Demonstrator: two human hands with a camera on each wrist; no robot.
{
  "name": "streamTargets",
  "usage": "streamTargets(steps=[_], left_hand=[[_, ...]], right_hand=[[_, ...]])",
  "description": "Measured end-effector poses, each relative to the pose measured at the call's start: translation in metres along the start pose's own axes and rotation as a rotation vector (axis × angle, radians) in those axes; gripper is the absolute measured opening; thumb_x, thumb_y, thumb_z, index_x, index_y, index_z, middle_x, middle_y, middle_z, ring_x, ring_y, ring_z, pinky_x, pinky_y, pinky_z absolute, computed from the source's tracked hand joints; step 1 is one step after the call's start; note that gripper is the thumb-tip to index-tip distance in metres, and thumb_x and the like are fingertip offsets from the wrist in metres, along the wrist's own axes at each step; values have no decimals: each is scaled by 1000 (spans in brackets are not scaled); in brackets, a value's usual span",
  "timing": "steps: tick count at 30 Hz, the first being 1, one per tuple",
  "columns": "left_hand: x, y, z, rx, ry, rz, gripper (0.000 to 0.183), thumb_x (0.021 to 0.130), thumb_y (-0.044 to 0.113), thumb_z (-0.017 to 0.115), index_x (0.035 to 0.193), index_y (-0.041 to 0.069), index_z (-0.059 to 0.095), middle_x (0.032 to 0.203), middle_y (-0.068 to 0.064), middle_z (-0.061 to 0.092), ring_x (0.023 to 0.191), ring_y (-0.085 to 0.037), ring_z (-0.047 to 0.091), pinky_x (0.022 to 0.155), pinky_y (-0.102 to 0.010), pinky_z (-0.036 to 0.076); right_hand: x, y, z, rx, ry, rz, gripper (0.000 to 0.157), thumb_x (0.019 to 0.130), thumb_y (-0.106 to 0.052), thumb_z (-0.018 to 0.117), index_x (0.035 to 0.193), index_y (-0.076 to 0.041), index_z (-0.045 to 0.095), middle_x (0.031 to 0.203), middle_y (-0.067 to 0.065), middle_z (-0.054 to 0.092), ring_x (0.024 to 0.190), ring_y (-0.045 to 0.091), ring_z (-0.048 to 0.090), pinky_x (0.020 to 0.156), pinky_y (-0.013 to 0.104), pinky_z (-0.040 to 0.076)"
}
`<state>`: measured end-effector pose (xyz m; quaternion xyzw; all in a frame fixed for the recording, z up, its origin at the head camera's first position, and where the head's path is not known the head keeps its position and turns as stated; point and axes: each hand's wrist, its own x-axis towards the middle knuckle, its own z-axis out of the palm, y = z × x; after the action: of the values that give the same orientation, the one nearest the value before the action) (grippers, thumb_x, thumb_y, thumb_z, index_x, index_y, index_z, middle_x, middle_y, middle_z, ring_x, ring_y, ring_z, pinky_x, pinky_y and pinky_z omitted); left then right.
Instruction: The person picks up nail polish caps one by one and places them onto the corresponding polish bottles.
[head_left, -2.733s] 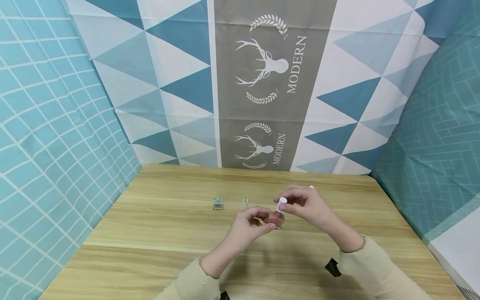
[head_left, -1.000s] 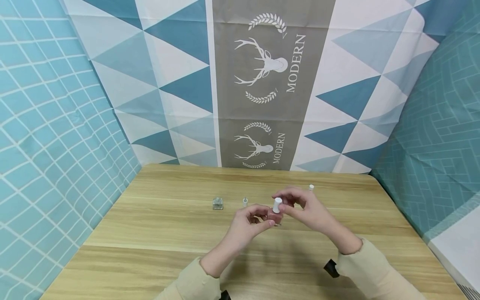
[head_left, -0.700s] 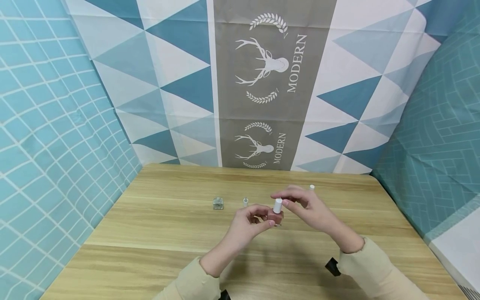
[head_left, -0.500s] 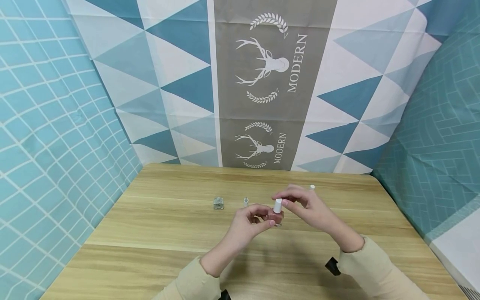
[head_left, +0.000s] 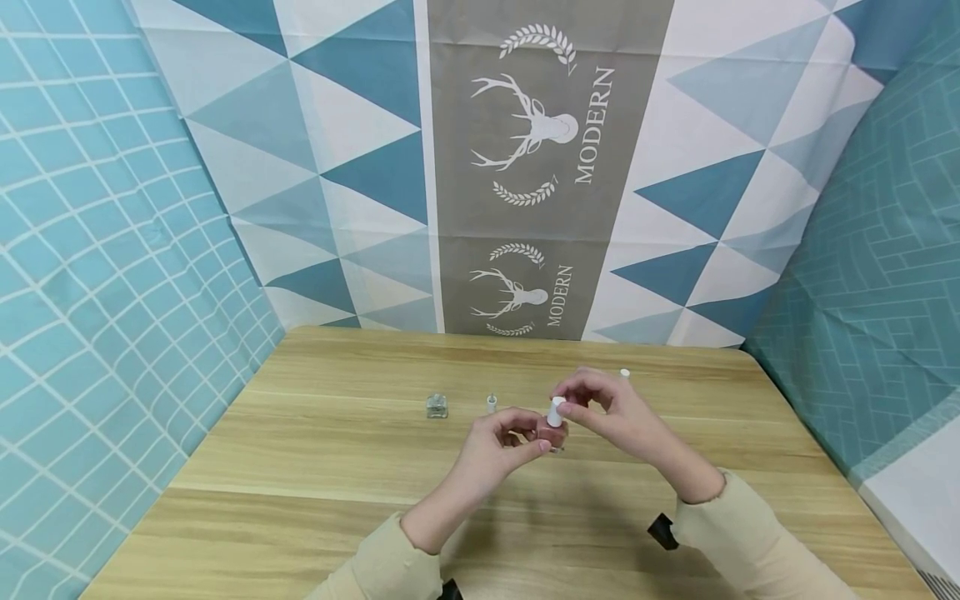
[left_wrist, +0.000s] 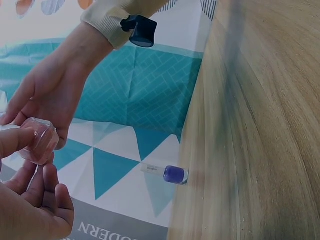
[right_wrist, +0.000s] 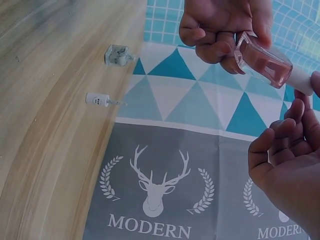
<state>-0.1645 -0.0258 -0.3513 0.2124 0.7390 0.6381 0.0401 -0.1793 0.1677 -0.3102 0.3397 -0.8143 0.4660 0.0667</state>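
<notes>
Right fingers (head_left: 576,386) — curled again round white cap (head_left: 555,412)

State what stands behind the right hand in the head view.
A white cap shows just beyond the right hand, which hides everything below that cap; the left wrist view reveals a purple bottle there.

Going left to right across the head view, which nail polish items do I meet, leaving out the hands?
Clear glass nail polish bottle, white brush cap, pink nail polish bottle, white cap of the purple nail polish bottle.
</notes>
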Motion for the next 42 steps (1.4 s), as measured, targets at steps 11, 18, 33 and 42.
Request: streamTargets(steps=[11, 18, 33, 42], left_hand=[[1, -1, 1, 22, 10, 7, 22, 75, 11, 69, 96, 9, 65, 88, -5, 65, 82, -16, 56, 69, -26, 45], [1, -2, 1, 18, 4, 22, 21, 76, 11, 69, 96, 9, 65, 89, -6, 66, 82, -18, 56, 68, -25, 45], [1, -3, 1, 31, 22, -3, 23, 75, 13, 70, 97, 10, 64, 88, -3, 65, 84, -21, 56, 68, -26, 46], [1, -1, 2, 28, 18, 2, 22, 75, 13, 70, 96, 10, 65, 87, -4, 65, 83, -20, 56, 68, -26, 45]], right_hand=[[2, 0, 6, 36, 18, 15, 10, 81, -1, 61, 86, -7, 55, 75, 2, 52, 67, 11, 47, 60, 26, 42], [3, 1, 8, 41, 14, 14, 11, 80, 0, 61, 88, -5, 54, 76, 2, 51, 67, 11, 46, 60, 26, 42], [-1, -1, 0, 27, -76, -111, 26, 85, 6, 51, 109, 0, 59, 92, 7, 59, 75, 16, 50, 62, 25, 43], [-2, 0, -1, 3, -59, -112, 22, 85, 3, 53, 105, -3, 61, 92, 5, 60, 74, 11, 50, 59, 23, 42]])
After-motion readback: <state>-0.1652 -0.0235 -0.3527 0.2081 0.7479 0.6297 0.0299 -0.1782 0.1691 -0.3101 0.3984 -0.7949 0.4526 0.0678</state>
